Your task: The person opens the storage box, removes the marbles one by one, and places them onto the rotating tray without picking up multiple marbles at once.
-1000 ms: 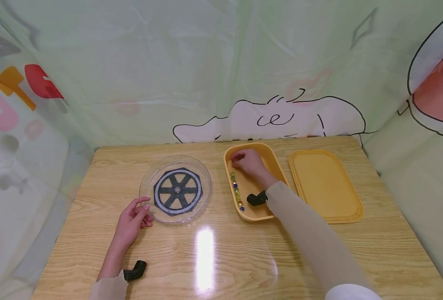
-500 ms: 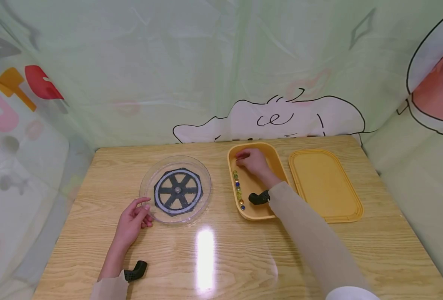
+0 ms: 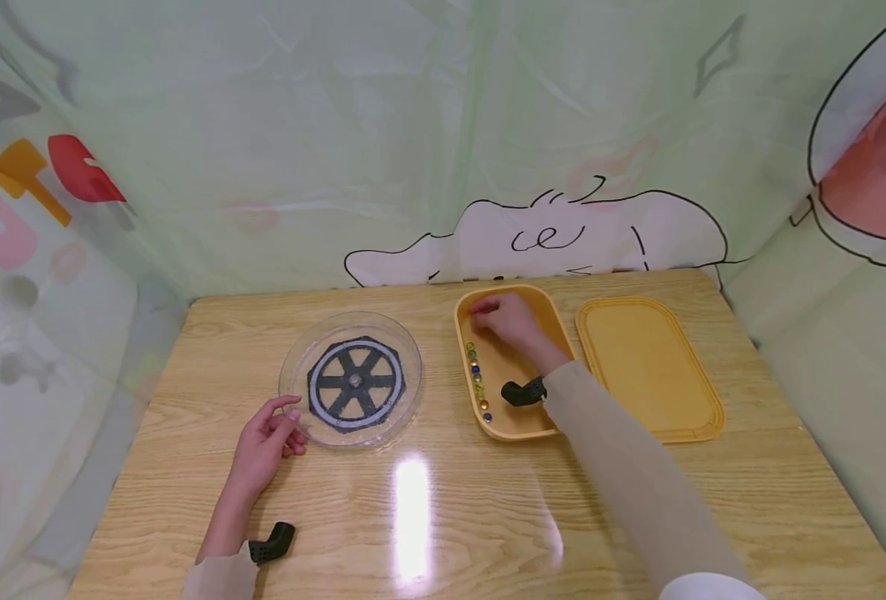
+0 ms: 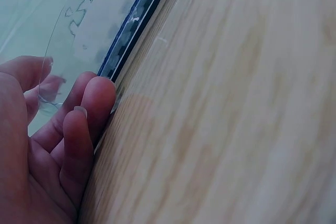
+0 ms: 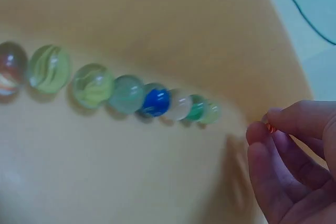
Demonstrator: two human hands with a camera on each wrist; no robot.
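Note:
My right hand [image 3: 508,318] is inside the yellow tray [image 3: 555,354], near its far left corner. Thumb and fingertips pinch a small marble [image 5: 271,127] with orange-red showing; most of it is hidden. Along the tray's left side lies a row of glass marbles [image 5: 93,86], yellow-green, blue, clear and orange. On the left, my left hand [image 3: 262,442] holds the near-left rim of a round clear plastic dish [image 3: 408,408], thumb and index at the edge and the other fingers curled below. A dark spoked wheel [image 3: 356,381] shows through the dish.
A flat yellow lid [image 3: 648,371] lies right of the tray. All stand on a wooden table [image 3: 473,517], with a printed curtain [image 3: 322,142] behind and at the sides. Black devices [image 3: 272,543] are worn at both wrists.
The tray has shifted slightly right and my right hand moved with it, still at the far left corner. My left hand and the dish have stayed in place.

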